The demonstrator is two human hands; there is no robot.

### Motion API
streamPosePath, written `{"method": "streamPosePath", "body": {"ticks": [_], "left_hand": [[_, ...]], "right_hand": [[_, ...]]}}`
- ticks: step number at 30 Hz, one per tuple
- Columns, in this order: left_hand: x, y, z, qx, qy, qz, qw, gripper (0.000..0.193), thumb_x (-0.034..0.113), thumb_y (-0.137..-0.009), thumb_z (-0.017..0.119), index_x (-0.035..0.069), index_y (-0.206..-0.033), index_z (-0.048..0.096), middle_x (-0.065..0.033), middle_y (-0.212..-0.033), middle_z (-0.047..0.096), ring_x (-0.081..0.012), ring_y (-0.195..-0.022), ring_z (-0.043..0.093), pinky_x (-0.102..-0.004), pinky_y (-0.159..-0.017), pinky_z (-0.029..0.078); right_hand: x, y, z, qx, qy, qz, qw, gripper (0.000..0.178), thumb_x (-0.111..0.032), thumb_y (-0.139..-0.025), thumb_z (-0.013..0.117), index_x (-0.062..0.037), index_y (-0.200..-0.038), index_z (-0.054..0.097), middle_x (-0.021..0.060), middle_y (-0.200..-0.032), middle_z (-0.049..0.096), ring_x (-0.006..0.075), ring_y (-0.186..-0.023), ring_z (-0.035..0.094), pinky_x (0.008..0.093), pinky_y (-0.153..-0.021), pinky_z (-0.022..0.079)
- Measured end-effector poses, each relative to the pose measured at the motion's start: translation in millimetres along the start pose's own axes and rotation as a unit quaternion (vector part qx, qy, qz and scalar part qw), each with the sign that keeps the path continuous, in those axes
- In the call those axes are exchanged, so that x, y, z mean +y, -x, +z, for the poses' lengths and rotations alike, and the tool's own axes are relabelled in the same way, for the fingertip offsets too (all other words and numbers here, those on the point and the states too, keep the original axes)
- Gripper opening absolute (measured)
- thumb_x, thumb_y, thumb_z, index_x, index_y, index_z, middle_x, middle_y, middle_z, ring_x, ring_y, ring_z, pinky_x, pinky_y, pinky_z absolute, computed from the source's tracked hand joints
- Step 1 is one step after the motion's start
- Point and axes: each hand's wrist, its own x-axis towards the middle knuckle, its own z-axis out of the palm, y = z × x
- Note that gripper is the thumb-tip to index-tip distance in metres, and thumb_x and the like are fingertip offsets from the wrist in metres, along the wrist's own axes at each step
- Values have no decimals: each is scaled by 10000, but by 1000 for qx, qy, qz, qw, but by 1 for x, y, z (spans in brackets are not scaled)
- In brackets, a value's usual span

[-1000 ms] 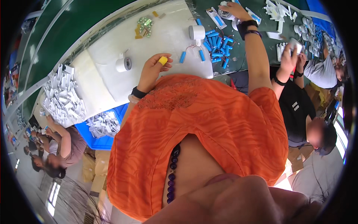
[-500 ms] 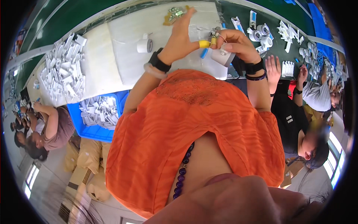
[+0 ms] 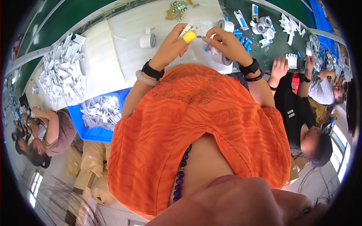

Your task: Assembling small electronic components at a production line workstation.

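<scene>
My left hand [image 3: 173, 47] is closed on a narrow white plastic part [image 3: 185, 30], held up between thumb and fingers. A yellow cover [image 3: 189, 36] wraps the thumb tip. Facing it, my right hand [image 3: 229, 44] is closed, its fingertips pinching something thin and small near the left thumb. A white cylindrical part with a grey rim [image 3: 220, 57] is tucked under the right fingers. Between the two hands only a narrow gap shows. A similar white cylindrical piece [image 3: 147, 40] sits on the pale mat [image 3: 124, 56] to the left of my left hand.
White plastic parts [image 3: 62, 73] are heaped at left, above a blue bin [image 3: 92, 134] holding more. Small green boards [image 3: 178, 10] lie at the far edge. Blue cylinders [image 3: 245, 40] and white round units [image 3: 266, 28] lie right. A co-worker's hand [image 3: 279, 67] rests near white pieces [image 3: 291, 60].
My left hand was spread open; it has drawn back and closed on the narrow white part. My right hand has moved slightly left, keeping the white cylindrical part.
</scene>
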Motion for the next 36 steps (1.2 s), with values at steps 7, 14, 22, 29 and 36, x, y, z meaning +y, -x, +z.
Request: {"method": "streamPosePath", "body": {"ticks": [7,14,22,29,36], "left_hand": [[0,-5,14,44,74,22,996,311,222,-956,468,13,-1186,484,-80,-895,565,-145,-634,584,-278,-579,524],[14,1,18,19,126,-12,992,294,154,-923,481,1,-1174,484,-97,-863,583,-166,-607,588,-292,-511,522],[22,9,25,27,43,20,998,368,63,-865,453,-4,-1226,436,-94,-812,570,-149,-599,557,-277,-513,483],[30,11,29,11,-22,38,999,407,37,-850,410,7,-1256,410,-73,-768,550,-123,-622,529,-267,-555,480],[22,11,30,-7,-27,35,999,410,34,-861,421,29,-1271,404,-57,-814,541,-96,-686,507,-253,-558,481]], "right_hand": [[-1,8,26,187,-91,-39,977,122,-95,-879,622,-15,-968,600,60,-744,641,90,-594,627,212,-487,453],[-8,4,36,322,89,-152,930,158,-34,-792,686,-54,-937,628,63,-732,614,173,-654,604,275,-570,471],[-19,9,35,300,83,-231,922,229,-2,-743,718,-58,-953,645,98,-852,616,210,-695,597,287,-597,480],[-20,4,33,299,89,-276,909,225,2,-736,720,-59,-943,656,91,-839,613,205,-703,600,281,-587,487],[-21,6,32,310,95,-276,905,232,9,-714,729,-63,-926,666,94,-867,605,209,-711,602,284,-603,488]]}}
